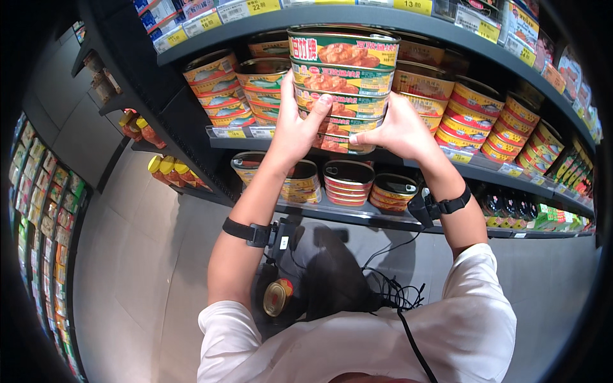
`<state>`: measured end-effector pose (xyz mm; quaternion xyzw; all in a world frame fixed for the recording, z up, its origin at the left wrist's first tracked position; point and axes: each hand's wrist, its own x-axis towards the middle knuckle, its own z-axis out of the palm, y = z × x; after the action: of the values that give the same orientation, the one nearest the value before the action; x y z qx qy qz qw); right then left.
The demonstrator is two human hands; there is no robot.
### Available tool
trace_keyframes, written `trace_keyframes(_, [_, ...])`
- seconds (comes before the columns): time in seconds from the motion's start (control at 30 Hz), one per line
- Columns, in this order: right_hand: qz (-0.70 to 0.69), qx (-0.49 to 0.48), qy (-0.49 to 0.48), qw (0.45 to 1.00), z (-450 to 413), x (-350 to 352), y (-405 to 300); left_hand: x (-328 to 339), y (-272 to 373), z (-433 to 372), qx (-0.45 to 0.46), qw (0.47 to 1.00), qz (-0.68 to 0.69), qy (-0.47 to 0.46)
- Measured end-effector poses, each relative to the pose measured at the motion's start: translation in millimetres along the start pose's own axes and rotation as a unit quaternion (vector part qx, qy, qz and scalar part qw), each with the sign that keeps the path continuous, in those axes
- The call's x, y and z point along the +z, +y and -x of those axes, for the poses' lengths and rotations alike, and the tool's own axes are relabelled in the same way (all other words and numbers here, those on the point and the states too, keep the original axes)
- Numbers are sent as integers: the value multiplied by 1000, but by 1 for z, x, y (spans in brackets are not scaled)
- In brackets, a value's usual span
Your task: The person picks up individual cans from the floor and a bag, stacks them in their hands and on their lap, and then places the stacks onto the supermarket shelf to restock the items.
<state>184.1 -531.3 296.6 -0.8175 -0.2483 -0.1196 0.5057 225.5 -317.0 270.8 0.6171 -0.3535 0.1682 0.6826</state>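
Observation:
A stack of several oval tins with green, yellow and red labels [347,79] is held upright between my two hands, in front of the middle shelf. My left hand [299,119] grips the stack's left side, its thumb across the front of the tins. On the right side my right hand [402,124] is closed around the lower tins, thumb on the front. Stacks of fish tins [218,91] stand left of the held stack, and red and yellow tins [467,115] stand to its right. Whether the lowest held tin touches anything cannot be told.
The upper shelf edge [335,18] with price tags runs just above the stack. Lower down, oval tins [348,182] stand on the bottom shelf. A lone tin [277,298] is near my legs, loose black cables [397,292] beside them. Jars with yellow lids [167,167] stand at left.

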Motion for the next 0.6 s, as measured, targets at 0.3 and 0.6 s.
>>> trace_keyframes(0.3, [64,-30,101,992,1,4,14,13,-15,-16,15,999,19,38])
trace_keyframes(0.6, [92,-7,119,989,-6,6,18,16,-41,-30,-13,997,16,74])
